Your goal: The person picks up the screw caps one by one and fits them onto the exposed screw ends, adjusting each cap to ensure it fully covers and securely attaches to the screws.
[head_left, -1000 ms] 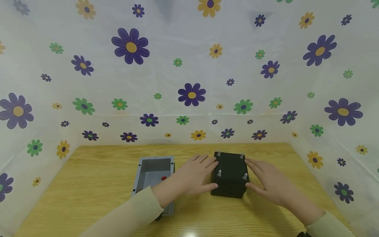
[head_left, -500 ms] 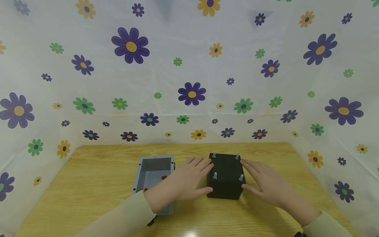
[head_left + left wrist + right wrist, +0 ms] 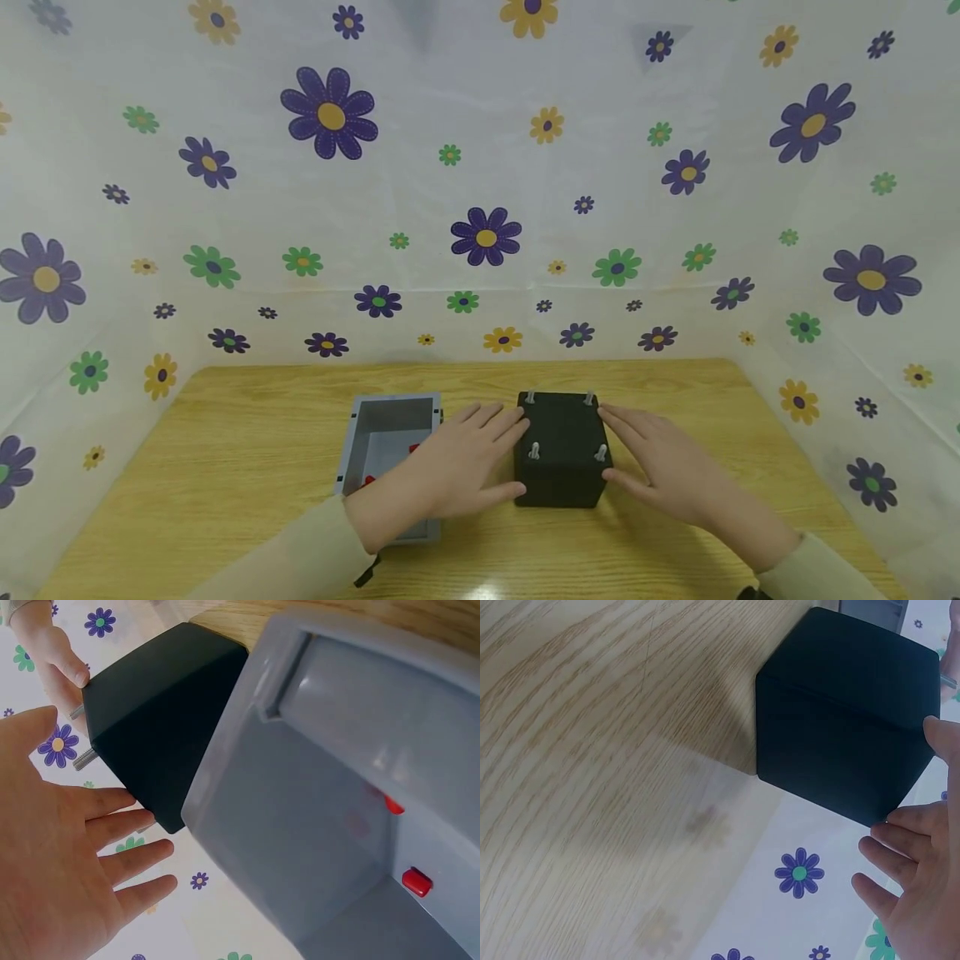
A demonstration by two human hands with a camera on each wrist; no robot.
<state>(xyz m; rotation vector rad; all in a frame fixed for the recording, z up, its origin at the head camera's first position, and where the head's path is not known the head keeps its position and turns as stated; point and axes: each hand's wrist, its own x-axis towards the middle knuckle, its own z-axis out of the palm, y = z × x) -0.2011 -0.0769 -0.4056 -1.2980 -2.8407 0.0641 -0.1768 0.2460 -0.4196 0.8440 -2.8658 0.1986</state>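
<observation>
A black box [image 3: 562,483] stands on the table between my two hands. Several short pegs, clear in the head view and threaded in the left wrist view, stick up from its top, such as the front left peg [image 3: 534,451]. My left hand [image 3: 468,462] has its fingers extended, the tips touching the box's left side near the top edge. My right hand [image 3: 667,458] touches the opposite side with straight fingers and thumb. Seen from the right wrist, the black box [image 3: 840,727] meets the thumb and fingertips along its upper edge.
Left of the black box is an open grey box [image 3: 435,408], partly hidden under my left forearm. Red pieces lie inside it, including a small red piece [image 3: 417,881]. The wooden table [image 3: 225,450] is bounded by a white curtain [image 3: 420,192] with flower prints.
The black box has slid left across the table and slightly nearer me, with both hands moving along against its sides. The grey box has stayed in place.
</observation>
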